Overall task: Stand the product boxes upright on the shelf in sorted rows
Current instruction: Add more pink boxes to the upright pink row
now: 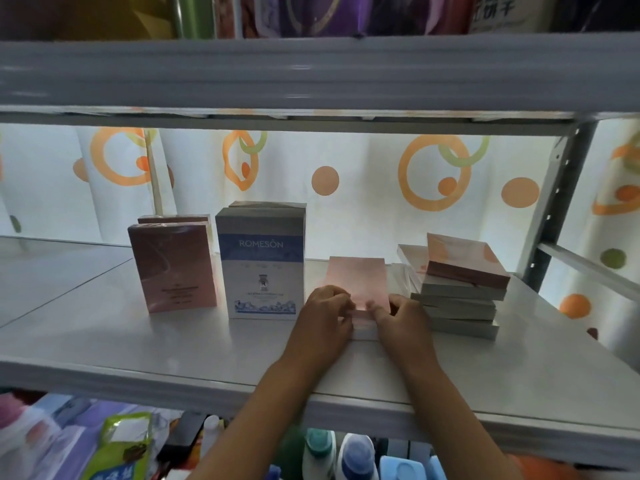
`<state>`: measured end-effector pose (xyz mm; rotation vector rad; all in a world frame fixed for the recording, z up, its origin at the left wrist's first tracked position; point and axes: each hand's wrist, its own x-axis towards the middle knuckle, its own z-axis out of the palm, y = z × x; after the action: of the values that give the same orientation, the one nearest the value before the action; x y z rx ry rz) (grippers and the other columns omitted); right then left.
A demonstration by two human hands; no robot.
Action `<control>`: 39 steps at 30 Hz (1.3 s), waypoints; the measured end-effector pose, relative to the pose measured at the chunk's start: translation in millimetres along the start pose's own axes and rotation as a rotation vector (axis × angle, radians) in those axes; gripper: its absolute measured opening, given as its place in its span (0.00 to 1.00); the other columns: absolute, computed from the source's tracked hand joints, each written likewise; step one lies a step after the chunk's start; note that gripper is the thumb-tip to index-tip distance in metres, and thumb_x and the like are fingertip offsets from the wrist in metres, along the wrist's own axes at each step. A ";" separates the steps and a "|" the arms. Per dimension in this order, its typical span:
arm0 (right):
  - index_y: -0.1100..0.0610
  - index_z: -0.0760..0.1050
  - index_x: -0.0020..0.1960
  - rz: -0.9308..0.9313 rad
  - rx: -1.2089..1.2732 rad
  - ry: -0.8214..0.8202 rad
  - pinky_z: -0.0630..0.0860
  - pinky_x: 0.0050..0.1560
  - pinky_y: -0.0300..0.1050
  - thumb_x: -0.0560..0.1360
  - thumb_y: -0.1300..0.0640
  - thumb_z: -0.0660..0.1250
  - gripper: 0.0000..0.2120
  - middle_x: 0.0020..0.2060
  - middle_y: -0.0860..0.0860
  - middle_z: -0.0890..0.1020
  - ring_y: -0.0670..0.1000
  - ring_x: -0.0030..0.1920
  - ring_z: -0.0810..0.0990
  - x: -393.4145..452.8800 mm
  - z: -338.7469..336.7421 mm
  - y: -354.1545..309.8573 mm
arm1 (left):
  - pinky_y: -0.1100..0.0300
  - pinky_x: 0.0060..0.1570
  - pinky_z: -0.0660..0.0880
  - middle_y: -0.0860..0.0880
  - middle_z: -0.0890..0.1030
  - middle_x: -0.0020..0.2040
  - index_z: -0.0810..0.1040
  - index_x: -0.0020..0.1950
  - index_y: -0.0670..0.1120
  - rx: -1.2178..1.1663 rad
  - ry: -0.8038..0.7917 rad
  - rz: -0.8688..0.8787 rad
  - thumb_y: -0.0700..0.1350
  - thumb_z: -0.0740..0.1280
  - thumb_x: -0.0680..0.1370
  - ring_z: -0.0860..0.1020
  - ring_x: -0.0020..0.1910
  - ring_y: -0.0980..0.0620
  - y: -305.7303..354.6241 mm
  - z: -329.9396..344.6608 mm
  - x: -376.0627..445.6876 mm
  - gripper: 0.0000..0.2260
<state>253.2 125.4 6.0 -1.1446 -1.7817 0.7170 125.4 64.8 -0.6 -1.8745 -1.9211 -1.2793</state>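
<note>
Both hands [363, 315] pinch flat glossy pink box [356, 280] on smooth shelf [138, 341].

The near end of the flat pink box [356, 278] is hidden under the left hand [323, 318] and right hand [403, 322], whose fingertips blur where they meet it. Behind the upright pink box [175, 268] and the ROMESÔN box [261, 268], further boxes show only as slivers. The small print on both fronts is unreadable, and the bottles [356, 457] below are cut off by the bottom edge.
</note>
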 end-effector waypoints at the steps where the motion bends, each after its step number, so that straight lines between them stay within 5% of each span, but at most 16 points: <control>1: 0.58 0.81 0.52 -0.030 0.029 0.024 0.69 0.33 0.32 0.78 0.51 0.68 0.11 0.43 0.51 0.84 0.47 0.38 0.79 -4.0 -2.1 -2.5 | 0.62 0.54 0.76 0.51 0.78 0.52 0.82 0.52 0.45 -0.008 0.012 0.028 0.38 0.69 0.75 0.75 0.51 0.55 0.2 -0.7 -1.1 0.07; 3: 0.57 0.80 0.59 -0.101 0.102 0.086 0.74 0.41 0.29 0.78 0.52 0.69 0.13 0.50 0.50 0.84 0.47 0.44 0.81 -9.6 -4.0 -8.5 | 0.61 0.51 0.77 0.52 0.78 0.51 0.82 0.50 0.45 -0.006 0.046 0.079 0.39 0.71 0.75 0.75 0.50 0.57 1.5 -2.8 -2.0 0.05; 5: 0.56 0.78 0.64 -0.121 0.231 0.137 0.82 0.46 0.38 0.77 0.54 0.70 0.16 0.54 0.48 0.83 0.49 0.48 0.83 -12.4 -3.4 -13.9 | 0.63 0.51 0.77 0.51 0.78 0.52 0.81 0.49 0.45 0.010 0.099 0.117 0.40 0.71 0.75 0.75 0.51 0.57 4.3 -6.0 -2.2 0.04; 8: 0.55 0.74 0.67 -0.061 0.450 0.143 0.84 0.41 0.43 0.75 0.57 0.73 0.22 0.55 0.49 0.82 0.49 0.48 0.83 -13.4 -6.7 -17.7 | 0.69 0.56 0.72 0.47 0.79 0.55 0.81 0.49 0.45 0.072 0.170 0.208 0.38 0.73 0.73 0.77 0.54 0.52 13.1 -12.2 -5.2 0.06; 10: 0.54 0.70 0.69 -0.016 0.552 0.103 0.83 0.39 0.41 0.74 0.59 0.73 0.26 0.54 0.49 0.81 0.50 0.49 0.83 -13.2 -10.9 -17.7 | 0.62 0.57 0.74 0.44 0.79 0.59 0.81 0.50 0.45 0.123 0.198 0.266 0.38 0.74 0.72 0.77 0.59 0.48 16.2 -12.9 -6.4 0.09; 15: 0.56 0.73 0.65 0.025 0.666 0.024 0.83 0.39 0.43 0.73 0.59 0.74 0.22 0.55 0.51 0.82 0.53 0.48 0.84 -11.2 -14.5 -16.8 | 0.55 0.62 0.72 0.42 0.73 0.68 0.74 0.66 0.45 0.128 0.268 0.292 0.47 0.66 0.74 0.75 0.64 0.44 22.8 -15.0 -6.1 0.20; 20: 0.56 0.72 0.63 0.075 0.738 0.006 0.84 0.40 0.47 0.74 0.60 0.74 0.20 0.52 0.53 0.83 0.54 0.46 0.85 -11.7 -16.5 -18.6 | 0.66 0.66 0.60 0.50 0.62 0.76 0.66 0.71 0.51 0.045 0.310 0.180 0.48 0.72 0.72 0.67 0.72 0.49 14.5 -11.6 -4.4 0.29; 26: 0.56 0.74 0.63 0.062 0.812 0.019 0.82 0.35 0.46 0.77 0.65 0.67 0.15 0.50 0.54 0.85 0.54 0.41 0.86 -7.7 -19.3 -16.8 | 0.78 0.61 0.60 0.47 0.73 0.69 0.65 0.68 0.50 0.009 0.260 0.173 0.44 0.78 0.68 0.75 0.63 0.54 16.8 -15.3 -5.2 0.33; 33: 0.55 0.74 0.62 0.039 0.852 0.046 0.79 0.34 0.45 0.77 0.65 0.67 0.15 0.49 0.54 0.85 0.57 0.42 0.86 -9.2 -21.3 -17.6 | 0.64 0.59 0.68 0.49 0.75 0.68 0.75 0.64 0.48 0.090 0.198 0.112 0.46 0.76 0.70 0.78 0.62 0.49 10.8 -9.4 -5.7 0.24; 39: 0.52 0.77 0.61 0.042 0.833 0.064 0.79 0.38 0.46 0.77 0.62 0.68 0.14 0.45 0.49 0.87 0.56 0.44 0.85 -12.4 -25.5 -20.2 | 0.62 0.59 0.68 0.48 0.76 0.67 0.76 0.65 0.48 0.163 0.151 0.132 0.43 0.77 0.70 0.78 0.62 0.48 15.2 -13.1 -10.2 0.24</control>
<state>270.1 106.1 29.4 -0.6185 -1.1926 1.2688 135.2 46.2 7.7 -1.7401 -1.7390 -1.1526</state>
